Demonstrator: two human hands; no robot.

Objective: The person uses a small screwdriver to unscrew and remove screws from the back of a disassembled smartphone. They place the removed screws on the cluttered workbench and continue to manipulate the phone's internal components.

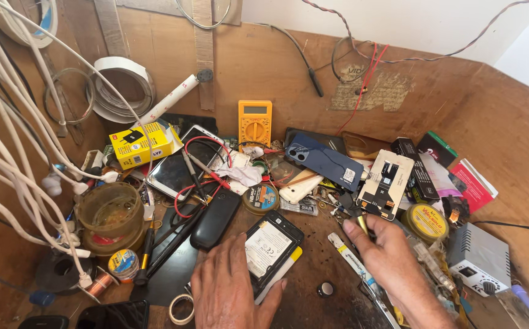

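Observation:
My left hand (231, 286) lies flat on the workbench, pressing on the near end of an opened phone (273, 247) whose back is off, showing a white-labelled battery. My right hand (386, 253) is pinched around a small tool with a dark handle and brass-coloured tip (357, 219), just right of the phone. A black handset (215, 226) lies left of the opened phone. A small round dark part (325, 289) rests on the bench between my hands.
A yellow multimeter (255, 123) leans on the back wall. Loose phone backs, boxes, solder paste tins (426, 222), a tablet (176, 167), a yellow box (136, 146), white cables (14, 146) at left and a grey power unit (477, 259) at right crowd the bench.

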